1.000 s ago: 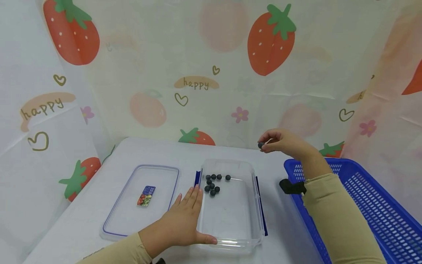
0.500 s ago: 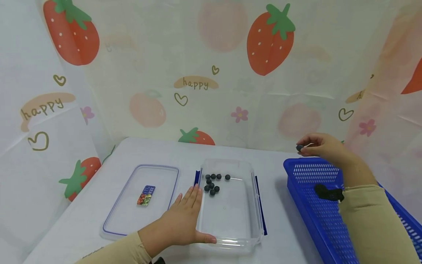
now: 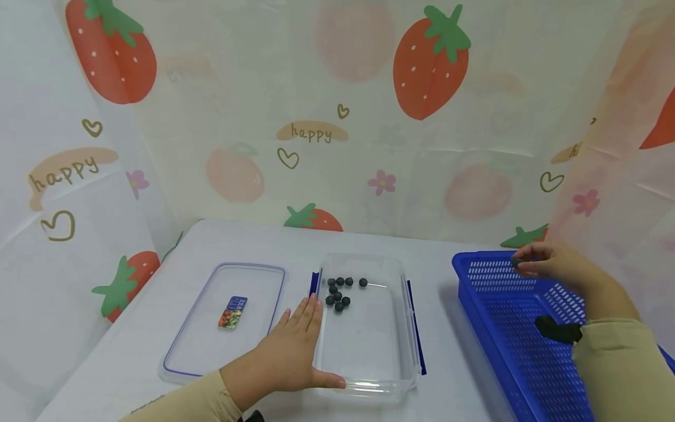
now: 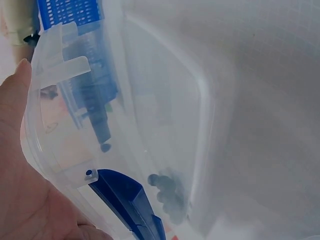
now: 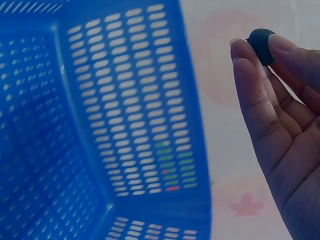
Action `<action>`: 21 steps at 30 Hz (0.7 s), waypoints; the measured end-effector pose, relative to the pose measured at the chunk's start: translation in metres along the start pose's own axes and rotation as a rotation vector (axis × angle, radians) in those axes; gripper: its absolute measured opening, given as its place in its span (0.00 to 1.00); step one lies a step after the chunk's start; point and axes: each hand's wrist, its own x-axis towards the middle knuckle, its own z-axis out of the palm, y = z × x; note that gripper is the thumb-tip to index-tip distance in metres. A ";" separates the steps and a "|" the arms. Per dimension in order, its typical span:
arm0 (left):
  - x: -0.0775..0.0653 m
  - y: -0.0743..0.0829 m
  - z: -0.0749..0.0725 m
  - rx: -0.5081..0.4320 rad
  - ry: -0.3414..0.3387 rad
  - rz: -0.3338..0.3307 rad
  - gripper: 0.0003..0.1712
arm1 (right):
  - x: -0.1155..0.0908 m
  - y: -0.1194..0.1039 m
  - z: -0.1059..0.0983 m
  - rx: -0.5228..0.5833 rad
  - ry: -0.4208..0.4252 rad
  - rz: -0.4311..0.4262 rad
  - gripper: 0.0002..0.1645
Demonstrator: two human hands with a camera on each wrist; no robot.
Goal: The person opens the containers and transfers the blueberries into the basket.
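Between thumb and fingertips my right hand (image 3: 559,269) pinches a dark blueberry (image 5: 261,46). In the head view, that hand is over the far end of a blue perforated basket (image 3: 517,316). My left hand (image 3: 290,357) rests with straight fingers along the left side of a clear plastic container (image 3: 369,351), its thumb at the near rim. Several blueberries (image 3: 338,296) lie in the container's far left part. The left wrist view shows the container's wall and a dark blue side latch (image 4: 125,200) beside my palm.
A clear lid (image 3: 195,351) with a blue seal and a colourful label (image 3: 233,312) lies left of the container on the white table (image 3: 437,264). Behind stands a strawberry-patterned curtain (image 3: 211,117).
My right hand has moved right and then down, from beyond the container to over the basket, still pinching the blueberry. My left hand and the container have stayed put.
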 end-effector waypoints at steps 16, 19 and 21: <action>0.001 -0.001 0.000 -0.014 -0.006 -0.008 0.74 | 0.001 0.014 0.007 -0.055 0.010 0.140 0.17; 0.000 0.000 -0.001 -0.016 -0.004 -0.006 0.74 | 0.000 0.015 0.006 -0.028 -0.001 0.140 0.16; -0.001 0.000 -0.001 -0.019 -0.002 -0.004 0.74 | -0.001 0.016 0.005 -0.019 -0.010 0.136 0.16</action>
